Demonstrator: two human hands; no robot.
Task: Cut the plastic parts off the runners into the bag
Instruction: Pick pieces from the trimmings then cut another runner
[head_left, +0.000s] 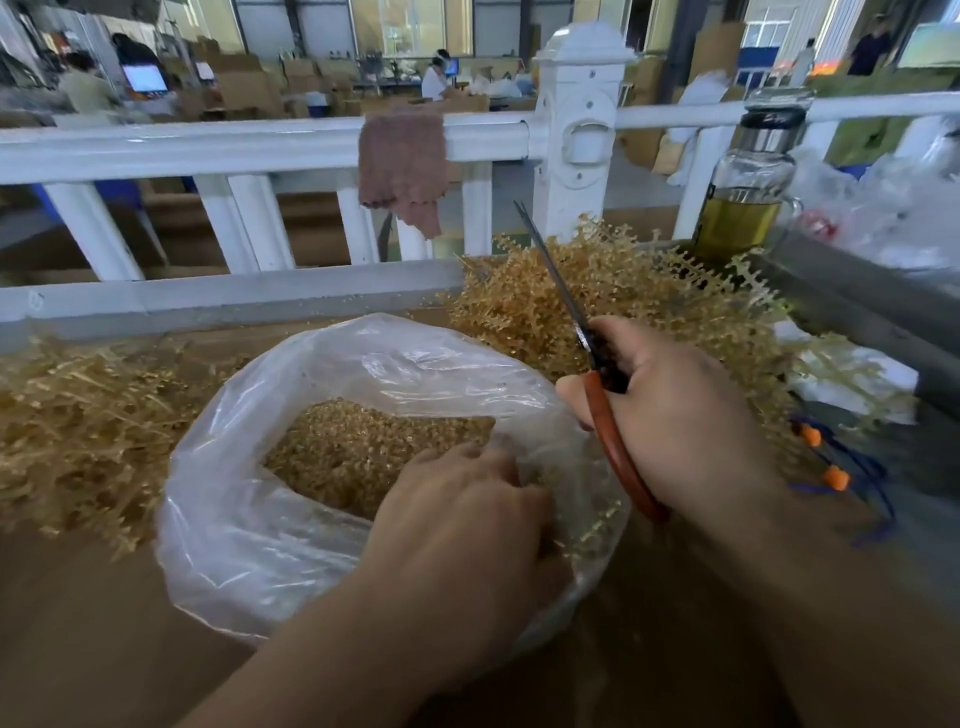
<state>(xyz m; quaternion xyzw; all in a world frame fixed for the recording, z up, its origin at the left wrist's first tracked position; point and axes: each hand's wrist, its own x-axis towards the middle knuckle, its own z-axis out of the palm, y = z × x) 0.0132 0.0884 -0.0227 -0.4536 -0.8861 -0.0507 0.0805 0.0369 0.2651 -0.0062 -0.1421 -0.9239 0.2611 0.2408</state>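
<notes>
Over the bag's near-right rim the left hand curls, seemingly pinching a runner so cut parts drop onto the heap inside the bag, while the right hand grips the scissors, blades closed and raised beyond the bag.

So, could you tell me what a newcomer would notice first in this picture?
The clear plastic bag in the middle, part full of small golden parts, draws the eye first, with the left hand at its near rim. Just right of it, the right hand grips red-handled scissors, blades pointing up and away. Heaps of golden runners lie left of the bag and behind it on the right.
</notes>
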